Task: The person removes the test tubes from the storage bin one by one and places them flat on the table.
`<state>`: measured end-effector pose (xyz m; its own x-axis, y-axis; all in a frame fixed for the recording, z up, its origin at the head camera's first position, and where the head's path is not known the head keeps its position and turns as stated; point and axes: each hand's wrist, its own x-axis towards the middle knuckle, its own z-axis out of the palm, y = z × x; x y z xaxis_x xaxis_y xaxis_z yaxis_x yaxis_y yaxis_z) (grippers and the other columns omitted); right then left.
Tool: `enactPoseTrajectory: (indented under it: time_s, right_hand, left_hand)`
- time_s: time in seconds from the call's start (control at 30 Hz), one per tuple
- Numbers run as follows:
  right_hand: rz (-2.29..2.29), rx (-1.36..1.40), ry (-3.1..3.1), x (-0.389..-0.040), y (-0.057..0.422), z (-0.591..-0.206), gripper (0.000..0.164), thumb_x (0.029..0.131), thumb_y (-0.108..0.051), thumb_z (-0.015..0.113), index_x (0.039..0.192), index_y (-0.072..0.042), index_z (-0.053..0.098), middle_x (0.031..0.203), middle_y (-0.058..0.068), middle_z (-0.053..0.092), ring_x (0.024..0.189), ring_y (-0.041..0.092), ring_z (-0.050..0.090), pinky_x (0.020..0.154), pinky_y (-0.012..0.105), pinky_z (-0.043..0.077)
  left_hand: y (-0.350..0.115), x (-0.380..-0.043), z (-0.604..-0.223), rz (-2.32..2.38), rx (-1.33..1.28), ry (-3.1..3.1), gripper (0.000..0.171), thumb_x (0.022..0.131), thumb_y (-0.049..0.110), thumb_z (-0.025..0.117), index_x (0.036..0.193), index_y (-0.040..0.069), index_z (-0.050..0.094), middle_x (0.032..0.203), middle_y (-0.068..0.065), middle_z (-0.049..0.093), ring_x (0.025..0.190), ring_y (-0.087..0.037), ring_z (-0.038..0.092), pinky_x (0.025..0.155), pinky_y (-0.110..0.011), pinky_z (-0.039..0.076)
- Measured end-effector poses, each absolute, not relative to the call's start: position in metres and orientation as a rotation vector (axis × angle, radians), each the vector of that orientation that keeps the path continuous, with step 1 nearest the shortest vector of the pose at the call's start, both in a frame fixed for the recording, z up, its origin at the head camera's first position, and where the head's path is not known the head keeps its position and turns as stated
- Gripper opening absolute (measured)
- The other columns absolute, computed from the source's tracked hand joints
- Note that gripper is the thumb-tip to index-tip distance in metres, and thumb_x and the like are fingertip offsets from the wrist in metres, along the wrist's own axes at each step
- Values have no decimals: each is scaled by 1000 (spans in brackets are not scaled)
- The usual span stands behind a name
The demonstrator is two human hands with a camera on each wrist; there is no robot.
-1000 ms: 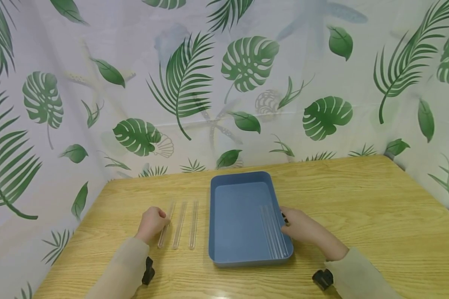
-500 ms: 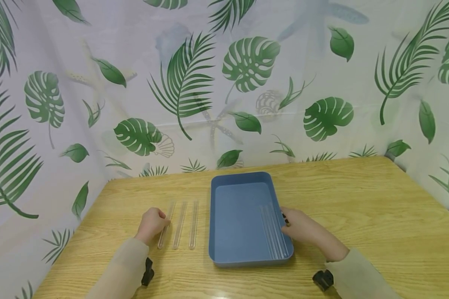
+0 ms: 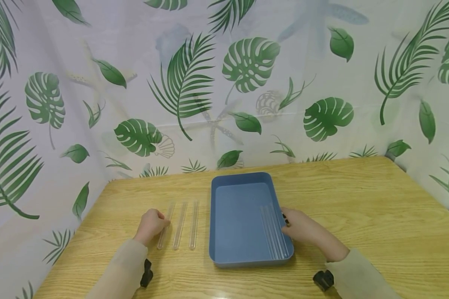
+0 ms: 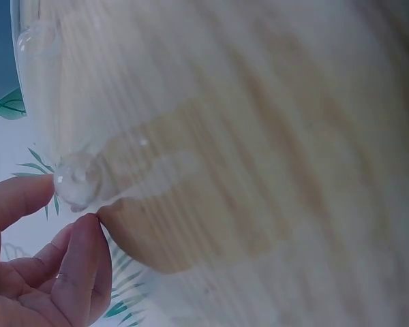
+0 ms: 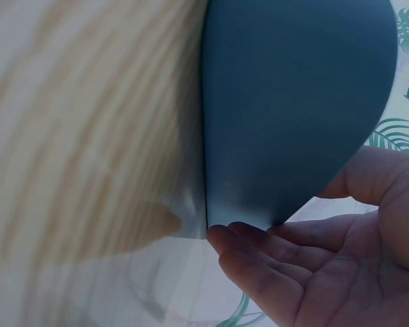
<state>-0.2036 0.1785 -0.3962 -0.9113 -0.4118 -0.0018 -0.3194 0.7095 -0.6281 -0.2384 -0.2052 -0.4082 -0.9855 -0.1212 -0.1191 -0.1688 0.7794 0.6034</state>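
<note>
Three clear, round-bottomed test tubes lie side by side on the wooden table, left of a blue tray (image 3: 239,216). My left hand (image 3: 151,225) pinches the leftmost test tube (image 3: 161,241) near its middle. In the left wrist view, thumb and fingertips lie on either side of that tube's rounded end (image 4: 78,178). The middle tube (image 3: 178,228) and the right tube (image 3: 193,228) lie apart from it. My right hand (image 3: 299,225) grips the tray's right wall, fingers against the outer side (image 5: 286,109) in the right wrist view. Inside the tray, several test tubes (image 3: 273,234) lie along its right side.
The wooden table (image 3: 359,207) extends to both sides and in front of the tray. Behind it hangs a white cloth (image 3: 217,104) printed with green leaves. Black straps with small devices (image 3: 323,280) sit at both wrists.
</note>
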Motion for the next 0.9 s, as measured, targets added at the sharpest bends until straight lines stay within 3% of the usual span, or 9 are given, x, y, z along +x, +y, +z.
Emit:
enactPoseTrajectory:
  time_s: [0.9]
  right_hand:
    - [-976, -634, 2773, -203, 178, -395, 49, 79, 8, 51, 123, 18, 34, 107, 25, 54, 92, 32, 54, 65, 34, 47]
  left_hand:
    - [-208, -236, -407, 971, -220, 2891, 18, 81, 9, 59, 85, -8, 53, 74, -12, 51, 63, -19, 46, 54, -28, 41]
